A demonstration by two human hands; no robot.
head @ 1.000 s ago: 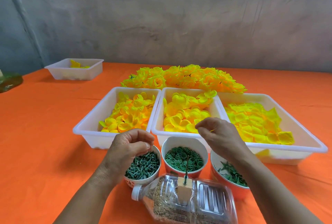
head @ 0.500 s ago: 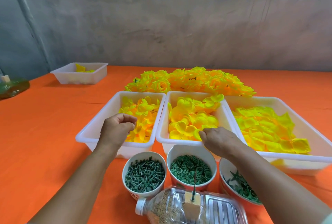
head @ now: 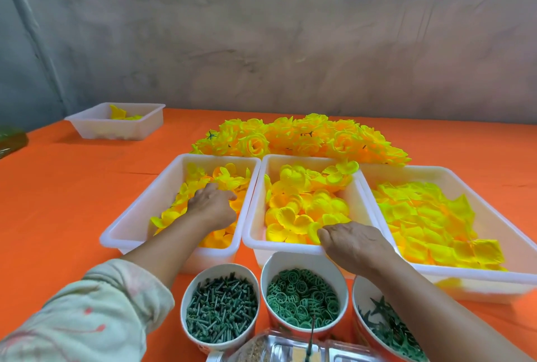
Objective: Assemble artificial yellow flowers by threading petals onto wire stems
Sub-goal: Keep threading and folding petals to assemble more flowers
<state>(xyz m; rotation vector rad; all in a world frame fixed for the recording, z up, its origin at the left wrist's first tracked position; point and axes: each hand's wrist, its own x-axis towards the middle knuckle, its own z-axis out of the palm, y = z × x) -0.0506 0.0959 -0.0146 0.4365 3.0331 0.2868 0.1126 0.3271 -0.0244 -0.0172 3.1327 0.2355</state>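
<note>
Left hand (head: 213,204) deeper; four trays (head: 174,175), three cups (head: 220,270)

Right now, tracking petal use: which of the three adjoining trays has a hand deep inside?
The leftmost tray: left hand among its petals; right hand at the rim of the middle tray.

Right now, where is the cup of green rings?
The ring cup sits bottom centre of the head view, in front of the middle tray, between the peg cup and the star bowl.
</note>
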